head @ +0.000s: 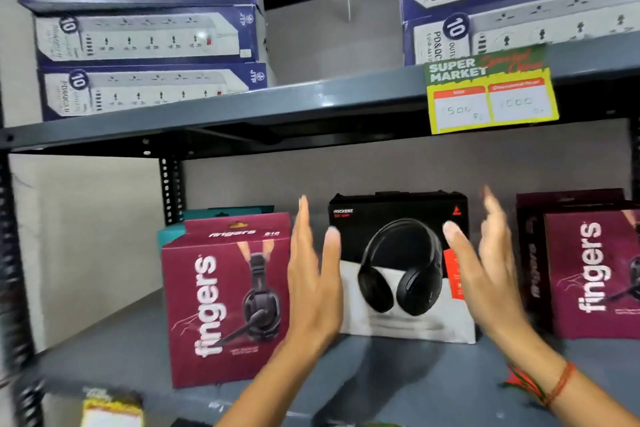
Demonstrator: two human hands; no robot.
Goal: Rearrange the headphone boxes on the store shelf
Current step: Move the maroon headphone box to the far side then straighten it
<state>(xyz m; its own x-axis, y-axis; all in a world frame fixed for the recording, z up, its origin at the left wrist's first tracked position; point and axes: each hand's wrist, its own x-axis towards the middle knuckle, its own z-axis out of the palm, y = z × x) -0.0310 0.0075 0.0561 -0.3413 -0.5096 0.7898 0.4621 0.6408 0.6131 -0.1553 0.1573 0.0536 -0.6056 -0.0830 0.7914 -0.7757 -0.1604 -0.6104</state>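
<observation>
Black-and-white cardboard headphone box (401,274), printed with black over-ear headphones: stands upright, centre of the grey metal lower shelf (114,340), set back toward the wall. Neither hand touches it, as far as the blurred frame shows.

Left hand (313,288) and right hand (485,274) are raised on either side of this box, palms facing each other, fingers (332,246) spread wide and empty. They bracket the box in front of it; contact not made.

Maroon cardboard headset box marked "fingers" (225,298) stands to the left, further forward, turned slightly. A teal box (169,236) is behind it, mostly hidden. A second maroon "fingers" box (595,274) stands at the right edge, with a darker box behind it.

Judgement: rearrangement looks early or mid-way. Boxes are at uneven depths, not in one row. The centre box appears next in hand.

Above: blue-and-white power strip boxes (138,35), yellow price tag (491,97).
</observation>
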